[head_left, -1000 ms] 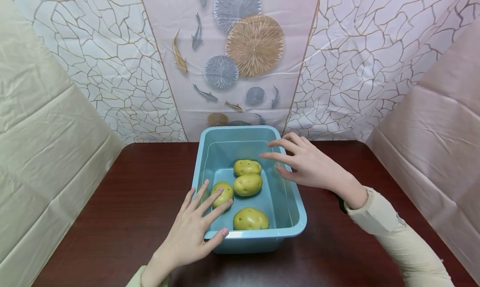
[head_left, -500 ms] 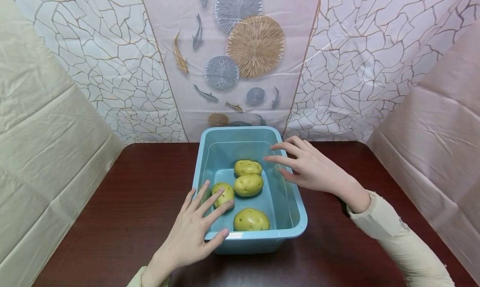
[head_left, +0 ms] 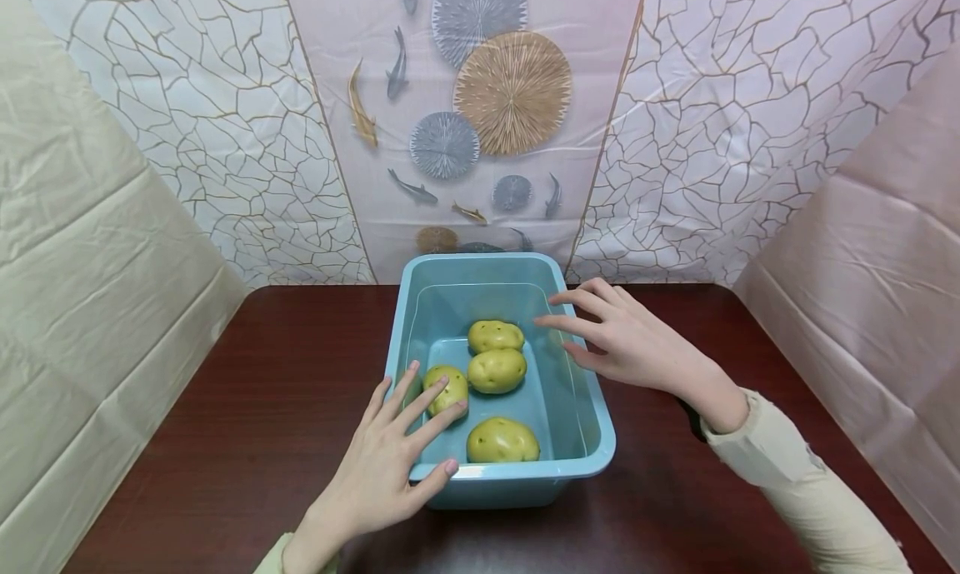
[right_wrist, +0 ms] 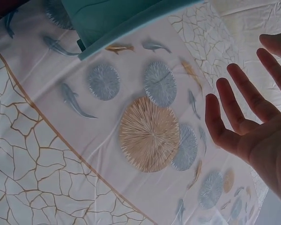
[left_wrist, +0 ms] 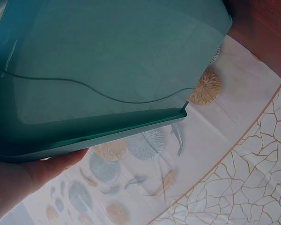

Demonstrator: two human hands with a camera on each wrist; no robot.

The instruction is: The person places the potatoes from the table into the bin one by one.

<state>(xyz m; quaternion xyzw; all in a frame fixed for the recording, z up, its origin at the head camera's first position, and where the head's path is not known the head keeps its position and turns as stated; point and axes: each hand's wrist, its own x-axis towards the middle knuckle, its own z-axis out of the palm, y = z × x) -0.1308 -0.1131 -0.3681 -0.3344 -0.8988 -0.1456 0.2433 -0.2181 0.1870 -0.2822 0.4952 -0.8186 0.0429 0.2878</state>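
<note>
A light blue plastic tub (head_left: 517, 469) stands on the table in the head view. On its floor lie a far potato (head_left: 495, 336), one touching it just in front (head_left: 497, 370), a left potato (head_left: 447, 392) and a near potato (head_left: 502, 440). My left hand (head_left: 390, 457) lies with spread fingers over the tub's near left corner; its fingers partly cover the left potato in this view. In the left wrist view, part of that hand (left_wrist: 18, 180) is against the tub's outside. Above the right rim, my right hand (head_left: 622, 336) has loosely bent fingers and holds nothing.
The dark red-brown table (head_left: 300, 374) extends on both sides of the tub. Behind it hangs a patterned cloth (head_left: 510, 91) with fish and round shapes. Beige cloth walls, left (head_left: 90, 266) and right (head_left: 862, 249), flank the table.
My right hand has drifted slightly to the right and toward me, fingers still relaxed. The left hand, the tub and the potatoes have stayed in place.
</note>
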